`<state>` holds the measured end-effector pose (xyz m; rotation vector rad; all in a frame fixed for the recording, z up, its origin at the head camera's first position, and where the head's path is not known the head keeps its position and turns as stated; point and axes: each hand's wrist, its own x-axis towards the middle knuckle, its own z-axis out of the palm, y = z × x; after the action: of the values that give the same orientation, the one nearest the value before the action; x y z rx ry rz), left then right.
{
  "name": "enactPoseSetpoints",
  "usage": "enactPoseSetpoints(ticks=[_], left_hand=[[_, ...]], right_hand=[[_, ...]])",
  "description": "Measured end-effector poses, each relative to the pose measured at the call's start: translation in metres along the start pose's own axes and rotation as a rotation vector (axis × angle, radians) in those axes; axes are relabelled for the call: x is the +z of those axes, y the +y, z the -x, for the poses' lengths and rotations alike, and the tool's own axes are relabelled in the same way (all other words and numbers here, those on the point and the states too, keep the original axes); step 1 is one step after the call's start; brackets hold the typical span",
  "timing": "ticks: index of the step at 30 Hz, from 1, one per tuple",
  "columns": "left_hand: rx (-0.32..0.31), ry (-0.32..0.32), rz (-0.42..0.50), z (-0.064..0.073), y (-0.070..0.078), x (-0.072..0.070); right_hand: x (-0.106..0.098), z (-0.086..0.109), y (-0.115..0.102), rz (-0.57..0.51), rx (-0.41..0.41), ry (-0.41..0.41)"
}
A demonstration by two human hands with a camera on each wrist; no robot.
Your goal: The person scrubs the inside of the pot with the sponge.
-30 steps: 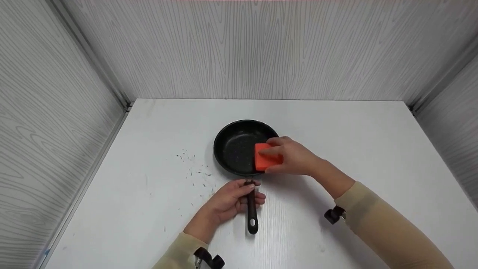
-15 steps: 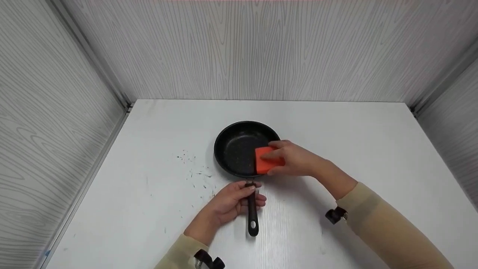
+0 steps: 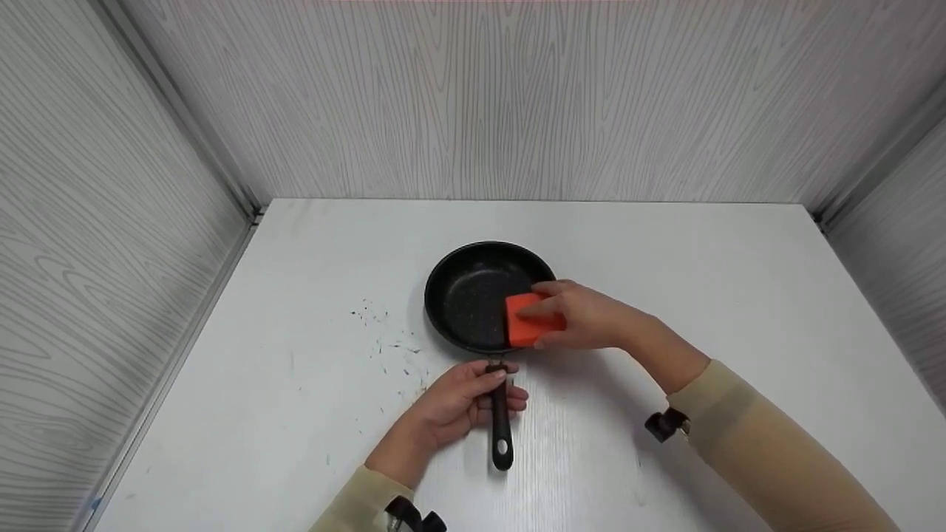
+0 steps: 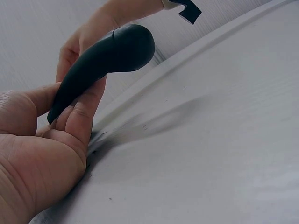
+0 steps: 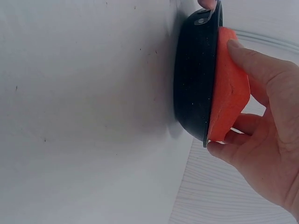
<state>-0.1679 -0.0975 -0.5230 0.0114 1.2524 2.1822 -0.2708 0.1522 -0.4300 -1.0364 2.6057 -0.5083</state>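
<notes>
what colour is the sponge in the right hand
The sponge is plain orange-red; it shows best in the right wrist view.

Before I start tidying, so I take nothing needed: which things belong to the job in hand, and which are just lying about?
In the job:
round black frying pan, gripped by the left hand
orange block-shaped sponge, held in the right hand

Apparently just lying about:
small dark flecks on the white tabletop
</notes>
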Motion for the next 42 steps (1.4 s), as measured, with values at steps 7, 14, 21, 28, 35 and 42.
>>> enactPoseSetpoints(ticks=[7, 14, 21, 28, 35, 42], left_hand=[[0.011, -0.001, 0.002, 0.0, -0.001, 0.0], [0.018, 0.002, -0.003, 0.0, -0.001, -0.001], [0.022, 0.007, -0.002, 0.001, 0.0, -0.001], [0.021, -0.001, -0.003, 0.001, -0.002, -0.001], [0.017, -0.002, 0.001, 0.0, -0.002, -0.001], [0.016, 0.009, 0.008, -0.001, -0.002, -0.002]], right_hand=[[-0.003, 0.001, -0.003, 0.0, 0.006, -0.014], [-0.005, -0.005, -0.008, 0.039, 0.017, -0.044], [-0.008, -0.014, -0.013, 0.045, 0.022, -0.102], [-0.008, -0.019, -0.014, 0.03, 0.03, -0.127], [-0.007, -0.023, -0.013, -0.018, 0.01, -0.127], [-0.005, -0.025, -0.01, -0.073, -0.011, -0.138]])
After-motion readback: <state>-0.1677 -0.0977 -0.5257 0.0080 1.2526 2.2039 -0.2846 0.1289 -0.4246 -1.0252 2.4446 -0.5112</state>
